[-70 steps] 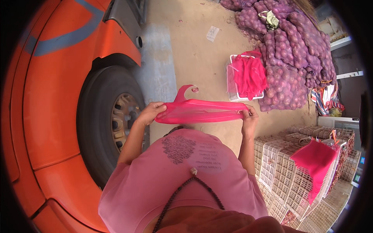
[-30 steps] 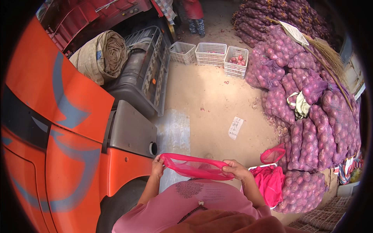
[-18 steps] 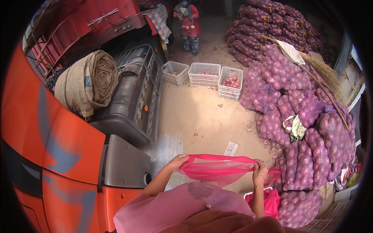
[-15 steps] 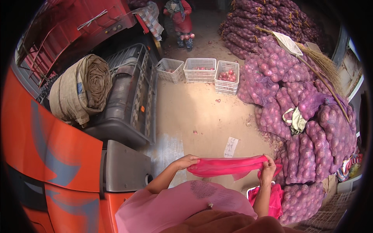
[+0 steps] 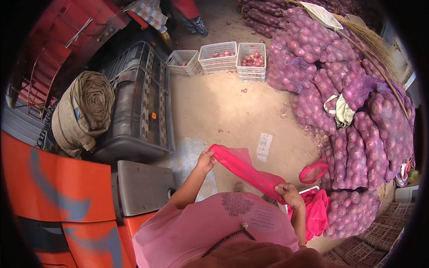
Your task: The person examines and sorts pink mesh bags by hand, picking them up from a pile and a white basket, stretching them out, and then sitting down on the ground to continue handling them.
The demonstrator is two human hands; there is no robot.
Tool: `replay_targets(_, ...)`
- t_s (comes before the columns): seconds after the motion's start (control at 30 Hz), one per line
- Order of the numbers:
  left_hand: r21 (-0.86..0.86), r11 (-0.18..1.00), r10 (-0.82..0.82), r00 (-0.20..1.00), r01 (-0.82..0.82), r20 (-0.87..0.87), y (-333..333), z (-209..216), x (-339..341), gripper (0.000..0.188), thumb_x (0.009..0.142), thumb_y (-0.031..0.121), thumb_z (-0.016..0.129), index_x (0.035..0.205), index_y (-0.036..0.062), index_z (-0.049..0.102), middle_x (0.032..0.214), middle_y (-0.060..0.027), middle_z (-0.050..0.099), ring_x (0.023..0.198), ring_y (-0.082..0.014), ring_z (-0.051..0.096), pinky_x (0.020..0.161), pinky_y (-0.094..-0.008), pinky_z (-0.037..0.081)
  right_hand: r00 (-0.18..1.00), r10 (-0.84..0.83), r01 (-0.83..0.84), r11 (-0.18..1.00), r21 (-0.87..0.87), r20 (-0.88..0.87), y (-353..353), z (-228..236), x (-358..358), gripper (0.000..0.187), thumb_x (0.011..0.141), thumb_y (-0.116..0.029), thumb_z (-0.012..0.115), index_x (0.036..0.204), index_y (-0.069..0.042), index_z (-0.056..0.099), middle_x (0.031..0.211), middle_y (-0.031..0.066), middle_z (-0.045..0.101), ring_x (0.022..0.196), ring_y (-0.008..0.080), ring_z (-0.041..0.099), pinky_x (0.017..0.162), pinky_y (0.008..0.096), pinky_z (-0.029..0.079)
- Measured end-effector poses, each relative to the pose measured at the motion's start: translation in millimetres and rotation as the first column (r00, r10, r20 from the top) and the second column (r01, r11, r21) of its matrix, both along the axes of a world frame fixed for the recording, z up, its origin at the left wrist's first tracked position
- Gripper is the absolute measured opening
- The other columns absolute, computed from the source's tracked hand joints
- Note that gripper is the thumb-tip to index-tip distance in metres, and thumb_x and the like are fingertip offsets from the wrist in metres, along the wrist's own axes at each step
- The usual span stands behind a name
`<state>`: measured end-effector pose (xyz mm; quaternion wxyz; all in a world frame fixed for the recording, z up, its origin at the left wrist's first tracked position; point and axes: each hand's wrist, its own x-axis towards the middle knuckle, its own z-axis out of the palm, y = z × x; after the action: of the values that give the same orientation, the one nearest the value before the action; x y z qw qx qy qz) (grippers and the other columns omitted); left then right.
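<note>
A bright pink mesh bag [image 5: 248, 172] is stretched flat between my two hands in front of my body. My left hand [image 5: 206, 160] pinches its upper left end. Lower and to the right, my right hand [image 5: 288, 194] grips the other end near the forearm side. A loose flap of thin pink mesh hangs along the bag's far edge. Below my right hand, more pink mesh bags [image 5: 316, 213] lie heaped on a white crate [image 5: 309, 189]. Another small piece of pink mesh [image 5: 313, 170] lies beside the onion sacks.
Purple sacks of onions [image 5: 348, 152] pile up on the right, with a broom [image 5: 375, 47] across them. White crates with onions [image 5: 251, 62] stand ahead. An orange truck [image 5: 58, 187] and rolled tarp [image 5: 85, 111] are left. A person [image 5: 190, 18] stands far back.
The bag has gone from level to slanting, its left end raised and its right end lowered toward me. A piece of pink mesh now lies apart by the sacks. The far person has shifted.
</note>
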<state>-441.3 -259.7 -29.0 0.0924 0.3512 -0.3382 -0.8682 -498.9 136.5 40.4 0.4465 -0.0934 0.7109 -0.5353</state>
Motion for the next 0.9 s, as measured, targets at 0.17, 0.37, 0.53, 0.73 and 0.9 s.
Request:
replay_targets(0.17,-0.082,0.980,-0.189,0.978,0.182,-0.089,47.2,40.7,-15.8,0.023,0.094,0.004,0.042,0.112,0.0060,0.056,0.099,-0.0071,0.063,0.084,-0.0158,0.063,0.078,-0.0311,0.053,0.979,-0.201,0.185,0.946,-0.266,-0.034,47.8,-17.7,-54.8,0.025,0.092,-0.022,0.054,0.077,-0.002,0.059,0.061,0.0010,0.055,0.052,0.0088,0.048,0.051,0.0232,0.039)
replay_targets(0.37,-0.265,0.333,-0.844,0.411,0.905,0.345,159.7,80.9,-19.8,0.027,0.095,0.016,0.048,0.116,0.0018,0.057,0.089,0.0006,0.060,0.076,-0.0073,0.056,0.075,-0.0213,0.047,0.540,-0.386,0.840,0.185,-0.510,0.748,118.7,-9.3,-128.3,0.015,0.094,-0.018,0.049,0.094,-0.005,0.055,0.069,0.0020,0.055,0.055,0.0115,0.050,0.055,0.0232,0.042)
replay_targets(0.53,0.099,0.812,-0.535,0.801,0.575,-0.269,170.3,87.8,-29.8,0.029,0.093,0.028,0.051,0.111,0.0053,0.055,0.088,0.0003,0.057,0.075,-0.0095,0.051,0.072,-0.0253,0.044,0.831,-0.115,0.527,0.476,-0.704,0.545,171.0,-54.4,-151.0,0.018,0.091,-0.021,0.055,0.100,-0.005,0.055,0.075,-0.0007,0.054,0.063,0.0074,0.046,0.058,0.0210,0.039)
replay_targets(0.73,0.187,0.978,-0.046,0.974,0.089,-0.221,180.4,110.9,-62.1,0.028,0.091,0.038,0.051,0.095,0.0106,0.056,0.070,0.0019,0.049,0.066,-0.0119,0.046,0.072,-0.0300,0.044,0.962,0.258,-0.198,0.883,-0.426,0.088,162.4,-53.3,-130.7,0.026,0.083,-0.009,0.063,0.108,-0.004,0.055,0.086,0.0036,0.060,0.077,0.0111,0.056,0.079,0.0243,0.044)
replay_targets(0.9,0.327,0.774,-0.438,0.831,0.543,-0.343,194.9,100.5,-64.2,0.036,0.091,0.042,0.050,0.093,0.0066,0.058,0.073,0.0002,0.054,0.065,-0.0137,0.051,0.069,-0.0279,0.045,0.936,-0.341,0.349,0.873,-0.340,0.087,196.7,-92.7,-170.7,0.014,0.089,-0.007,0.056,0.102,-0.005,0.058,0.075,0.0010,0.058,0.062,0.0063,0.050,0.058,0.0221,0.042)
